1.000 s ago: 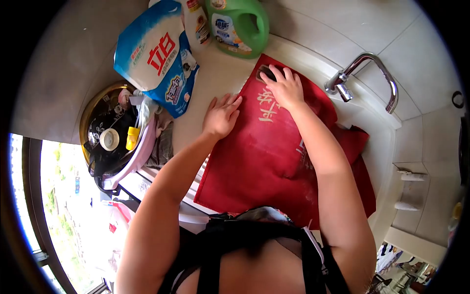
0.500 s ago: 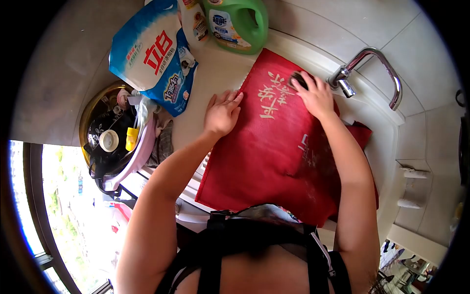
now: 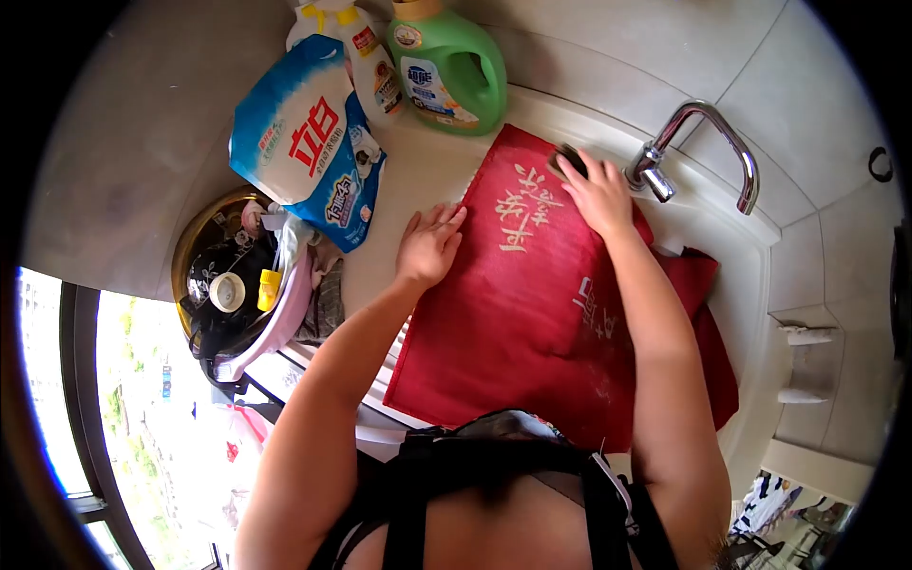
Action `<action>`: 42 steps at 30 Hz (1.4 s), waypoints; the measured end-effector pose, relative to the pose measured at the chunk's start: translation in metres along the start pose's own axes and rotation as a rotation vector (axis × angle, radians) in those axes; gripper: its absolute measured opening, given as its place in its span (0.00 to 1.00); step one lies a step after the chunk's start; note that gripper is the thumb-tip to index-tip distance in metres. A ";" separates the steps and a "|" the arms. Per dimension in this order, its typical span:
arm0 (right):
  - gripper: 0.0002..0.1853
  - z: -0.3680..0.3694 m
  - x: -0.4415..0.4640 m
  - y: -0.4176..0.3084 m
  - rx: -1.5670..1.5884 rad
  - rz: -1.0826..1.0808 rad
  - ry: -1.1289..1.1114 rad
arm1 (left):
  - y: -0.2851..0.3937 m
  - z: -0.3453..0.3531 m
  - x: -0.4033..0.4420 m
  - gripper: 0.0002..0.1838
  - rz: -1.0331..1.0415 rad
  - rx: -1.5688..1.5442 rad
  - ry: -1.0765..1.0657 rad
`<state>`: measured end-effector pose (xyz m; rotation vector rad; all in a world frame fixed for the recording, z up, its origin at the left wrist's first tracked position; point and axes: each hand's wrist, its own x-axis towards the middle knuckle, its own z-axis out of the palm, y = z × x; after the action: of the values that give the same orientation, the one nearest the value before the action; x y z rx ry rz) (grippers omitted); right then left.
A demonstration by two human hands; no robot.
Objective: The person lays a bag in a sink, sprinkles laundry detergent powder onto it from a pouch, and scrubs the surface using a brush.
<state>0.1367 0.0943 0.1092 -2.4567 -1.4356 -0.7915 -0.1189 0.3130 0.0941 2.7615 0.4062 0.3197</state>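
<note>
Apparently a home laundry corner, beside a bright window (image 3: 133, 399). Recognisable by a white sink (image 3: 708, 226) with chrome tap (image 3: 678, 118), tiled wall (image 3: 793, 114), blue detergent bag (image 3: 306, 142) and green detergent bottle (image 3: 458, 68).

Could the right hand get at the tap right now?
Probably yes: the right hand is close beside the tap, with nothing visible between them, though it may first have to put down the brush-like thing.

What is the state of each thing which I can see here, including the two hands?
Red mat: spread out, its right part folded.
Brush: held over the mat's upper part.
Right hand: closed on the brush.
Left hand: open, palm down at the mat's left edge.
Tap: no flow visible.
Green bottle: upright, cap on.
Blue-and-white bag: upright; sealed or not, unclear.
</note>
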 end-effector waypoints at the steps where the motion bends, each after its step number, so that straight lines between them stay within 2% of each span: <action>1: 0.27 -0.006 -0.021 0.011 -0.035 -0.004 0.033 | 0.001 0.000 0.002 0.23 -0.006 0.018 0.000; 3: 0.29 -0.010 -0.060 0.027 -0.037 0.028 0.104 | 0.004 -0.001 -0.001 0.24 -0.008 0.028 -0.010; 4: 0.29 -0.010 -0.076 0.027 0.020 0.104 0.063 | 0.005 -0.002 -0.001 0.24 -0.011 0.027 -0.007; 8: 0.27 0.003 -0.092 -0.002 0.228 0.332 0.134 | 0.002 0.001 0.001 0.24 -0.011 0.044 0.010; 10: 0.26 -0.029 -0.069 -0.030 0.203 0.524 -0.111 | 0.003 -0.002 0.000 0.25 -0.014 0.041 -0.023; 13: 0.22 -0.038 -0.038 -0.052 0.213 0.445 -0.231 | 0.007 -0.004 0.000 0.25 -0.010 0.029 -0.048; 16: 0.22 -0.021 -0.013 -0.062 0.253 0.202 -0.177 | 0.005 -0.002 0.001 0.25 0.001 0.037 -0.037; 20: 0.23 -0.035 -0.019 -0.036 0.288 0.240 -0.305 | -0.002 0.001 0.000 0.24 0.013 0.000 0.009; 24: 0.23 -0.033 -0.074 0.007 0.278 0.285 -0.163 | 0.003 -0.004 -0.001 0.24 0.002 -0.007 -0.005; 26: 0.23 -0.026 -0.099 0.020 0.375 0.256 -0.041 | 0.004 -0.005 -0.002 0.24 -0.009 0.000 -0.019; 30: 0.23 0.018 -0.156 0.029 0.674 0.691 0.015 | 0.002 -0.002 0.000 0.24 -0.010 0.032 -0.022; 31: 0.23 0.010 -0.157 0.013 0.682 0.697 0.033 | 0.004 -0.004 0.004 0.24 -0.020 0.028 -0.016; 32: 0.23 0.006 -0.158 -0.007 0.731 0.592 0.095 | 0.005 -0.004 0.006 0.24 -0.009 0.034 -0.021; 34: 0.23 -0.049 -0.130 -0.060 0.581 0.370 0.131 | 0.003 -0.004 -0.002 0.25 -0.022 0.046 -0.072; 36: 0.24 -0.079 -0.113 -0.077 0.378 0.161 -0.054 | 0.001 -0.001 0.000 0.25 0.019 -0.002 0.003; 38: 0.24 -0.070 -0.099 -0.069 0.362 0.056 -0.080 | 0.003 -0.001 0.004 0.24 -0.005 0.024 -0.015; 40: 0.22 -0.044 -0.070 -0.054 0.204 0.119 -0.084 | 0.004 0.001 0.001 0.24 -0.021 0.031 0.014; 42: 0.23 -0.028 -0.029 -0.054 0.196 0.276 -0.157 | 0.004 0.000 0.003 0.24 -0.022 0.027 0.002</action>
<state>0.0695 0.0883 0.1113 -2.5315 -1.1223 -0.3902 -0.1153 0.3107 0.0957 2.7814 0.4449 0.3134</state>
